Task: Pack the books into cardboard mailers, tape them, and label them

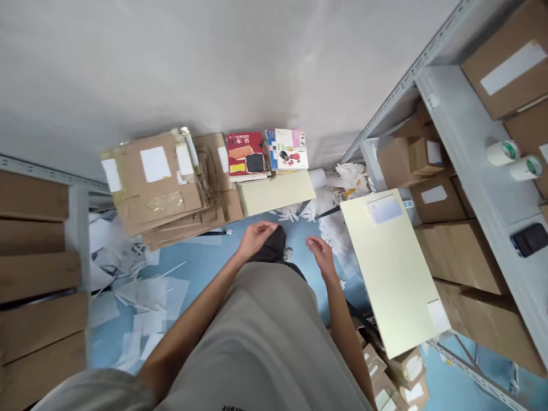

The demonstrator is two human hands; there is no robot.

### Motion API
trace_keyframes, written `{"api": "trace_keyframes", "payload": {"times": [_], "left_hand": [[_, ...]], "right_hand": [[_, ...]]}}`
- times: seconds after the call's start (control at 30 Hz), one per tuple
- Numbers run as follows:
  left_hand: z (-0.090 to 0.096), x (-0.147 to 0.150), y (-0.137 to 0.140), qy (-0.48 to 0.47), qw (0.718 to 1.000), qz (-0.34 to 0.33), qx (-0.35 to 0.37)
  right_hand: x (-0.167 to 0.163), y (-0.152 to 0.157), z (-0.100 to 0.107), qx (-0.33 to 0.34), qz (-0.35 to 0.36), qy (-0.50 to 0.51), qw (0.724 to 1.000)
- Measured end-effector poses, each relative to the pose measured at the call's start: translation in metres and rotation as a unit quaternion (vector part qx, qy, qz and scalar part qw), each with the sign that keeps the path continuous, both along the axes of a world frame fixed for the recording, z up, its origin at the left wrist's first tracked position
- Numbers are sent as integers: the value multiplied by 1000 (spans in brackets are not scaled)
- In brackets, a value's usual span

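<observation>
My left hand (256,240) hovers in front of my body, its fingers loosely bent and nothing seen in them. To the right, my right hand (322,254) is also held in the air with lightly curled fingers and no object in it. Beyond my hands is a narrow cream table (274,197) against the wall. It bears a red-covered book (245,154) on a small pile and, beside that, a stack topped by a white illustrated book (291,149). Flattened cardboard boxes (149,177) are piled at its left. Neither hand touches any of these.
At right stands a cream board-topped table (385,262) with a pale blue-white packet (385,209). Behind it, a metal shelf (471,125) holds cartons, tape rolls (503,152) and a dark phone-like object (530,240). Cartons (38,274) fill the left shelf. Paper scraps (145,297) litter the floor.
</observation>
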State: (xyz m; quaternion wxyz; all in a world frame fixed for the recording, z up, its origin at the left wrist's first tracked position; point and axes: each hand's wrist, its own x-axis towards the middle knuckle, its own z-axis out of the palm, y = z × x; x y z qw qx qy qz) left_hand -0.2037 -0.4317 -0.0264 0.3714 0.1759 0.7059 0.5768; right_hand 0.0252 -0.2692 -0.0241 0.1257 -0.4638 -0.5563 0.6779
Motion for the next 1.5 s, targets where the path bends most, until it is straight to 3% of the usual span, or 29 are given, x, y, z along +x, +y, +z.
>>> {"api": "trace_keyframes", "payload": {"times": [0.13,0.27,0.5,0.6,0.7,0.8,0.97,1.1,1.27,1.4,1.5], "left_hand": [[5,-29,-55,39,996,74,-4],[12,-62,-97,59,994,96,-3],[28,-141,-182,106,986,125,-11],[25,-179,-228,137,978,160,-16],[14,-216,-271,196,959,191,-66],[5,-247,-301,258,946,159,-112],[-4,-281,-318,270,954,96,-90],[-17,-295,-323,240,964,61,-94],[-35,-294,-327,208,973,25,-95],[-40,-286,-331,222,972,-16,-71],[-36,-284,-331,233,969,-39,-73]], "right_hand": [[-36,-24,8,-6,51,16,999],[-82,-50,15,1,97,40,994],[-197,-127,22,-1,160,76,984],[-257,-163,15,-23,160,74,984],[-308,-197,4,-68,134,47,988],[-341,-228,-7,-137,115,33,983],[-362,-278,-27,-243,33,32,969],[-369,-303,-38,-266,-19,27,963],[-385,-320,-36,-302,-79,26,950],[-408,-330,-32,-298,-121,28,946],[-427,-336,-30,-259,-135,31,956]]}}
